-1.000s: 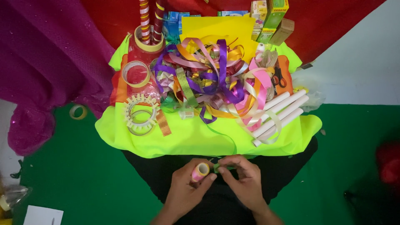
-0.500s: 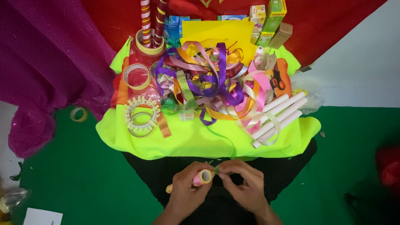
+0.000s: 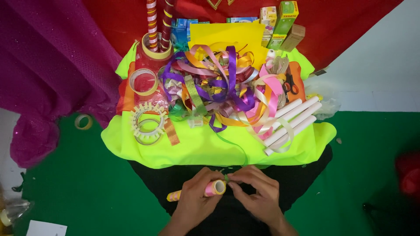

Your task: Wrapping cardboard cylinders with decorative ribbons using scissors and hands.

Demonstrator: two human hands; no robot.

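My left hand grips a small pink and yellow wrapped tube low in the head view, in front of a low table draped in neon yellow cloth. My right hand pinches a thin green ribbon at the tube's open end. The ribbon runs up over the cloth edge toward a big tangle of coloured ribbons on the table. Both hands hover over my dark lap.
White paper tubes lie at the table's right, tape rings and a notched ring at its left. Orange-handled scissors, yellow paper and small boxes stand behind. A tape roll lies on green floor.
Both hands have shifted slightly with the tube; the fingers of the right hand have worked the green ribbon at the tube's end. The table items have not moved.
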